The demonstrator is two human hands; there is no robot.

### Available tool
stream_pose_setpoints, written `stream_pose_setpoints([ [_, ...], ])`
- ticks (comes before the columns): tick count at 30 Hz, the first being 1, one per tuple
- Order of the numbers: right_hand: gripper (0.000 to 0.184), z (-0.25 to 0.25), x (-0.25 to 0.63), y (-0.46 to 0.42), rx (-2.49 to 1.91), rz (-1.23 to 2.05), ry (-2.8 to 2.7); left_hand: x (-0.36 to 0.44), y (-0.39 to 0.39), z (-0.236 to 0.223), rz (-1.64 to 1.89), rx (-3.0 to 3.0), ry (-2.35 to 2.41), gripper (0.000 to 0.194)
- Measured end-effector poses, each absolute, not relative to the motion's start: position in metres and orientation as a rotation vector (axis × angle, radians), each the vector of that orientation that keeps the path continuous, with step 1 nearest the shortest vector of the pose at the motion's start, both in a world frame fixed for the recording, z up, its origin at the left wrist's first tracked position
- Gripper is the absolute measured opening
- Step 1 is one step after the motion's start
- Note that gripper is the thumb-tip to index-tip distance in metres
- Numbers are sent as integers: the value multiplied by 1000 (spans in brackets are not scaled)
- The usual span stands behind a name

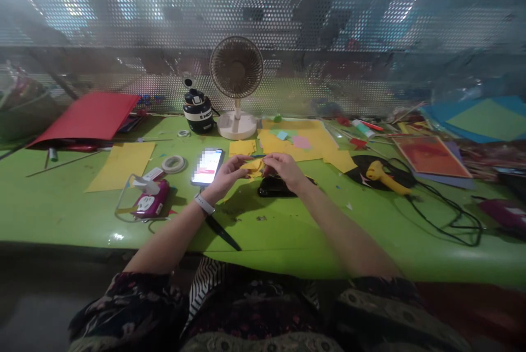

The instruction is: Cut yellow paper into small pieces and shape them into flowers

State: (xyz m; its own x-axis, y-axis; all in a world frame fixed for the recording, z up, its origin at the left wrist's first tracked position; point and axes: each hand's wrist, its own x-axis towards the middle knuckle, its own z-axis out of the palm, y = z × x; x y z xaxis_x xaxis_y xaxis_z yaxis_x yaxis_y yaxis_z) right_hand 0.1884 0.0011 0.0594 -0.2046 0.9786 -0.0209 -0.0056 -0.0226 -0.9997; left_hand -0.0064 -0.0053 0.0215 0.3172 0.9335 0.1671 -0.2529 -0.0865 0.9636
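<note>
Between my two hands, above the green table (246, 237), is a small piece of yellow paper (253, 167) with curled or folded parts. My left hand (230, 175) pinches its left side, fingers closed. From the right, my right hand (284, 169) grips the other side between thumb and fingertips. Just under my right hand lies a black case-like object (276, 188), partly hidden by the hand. A lit phone (207, 166) rests left of my left hand. Behind the hands lie more yellow paper pieces (242, 148).
A small fan (237, 126) and a dark bottle (199, 114) stand at the back. To the right, a yellow glue gun (386, 178) lies on a black mat with its cable trailing. At left are a tape roll (173, 163), a purple power strip (154, 201) and red sheets (90, 116).
</note>
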Motion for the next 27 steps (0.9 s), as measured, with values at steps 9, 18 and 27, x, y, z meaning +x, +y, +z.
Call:
stream_pose_setpoints([
  [9, 13, 52, 186, 3, -1147, 1297, -1461, -3, -5, 26, 1185, 1104, 810, 26],
  [18, 21, 49, 186, 2, -1008, 1429, -1453, -4, -5, 28, 1182, 966, 769, 25],
  [27, 22, 45, 185, 5, -978, 1472, -1420, -3, -5, 25, 1194, 995, 777, 25],
])
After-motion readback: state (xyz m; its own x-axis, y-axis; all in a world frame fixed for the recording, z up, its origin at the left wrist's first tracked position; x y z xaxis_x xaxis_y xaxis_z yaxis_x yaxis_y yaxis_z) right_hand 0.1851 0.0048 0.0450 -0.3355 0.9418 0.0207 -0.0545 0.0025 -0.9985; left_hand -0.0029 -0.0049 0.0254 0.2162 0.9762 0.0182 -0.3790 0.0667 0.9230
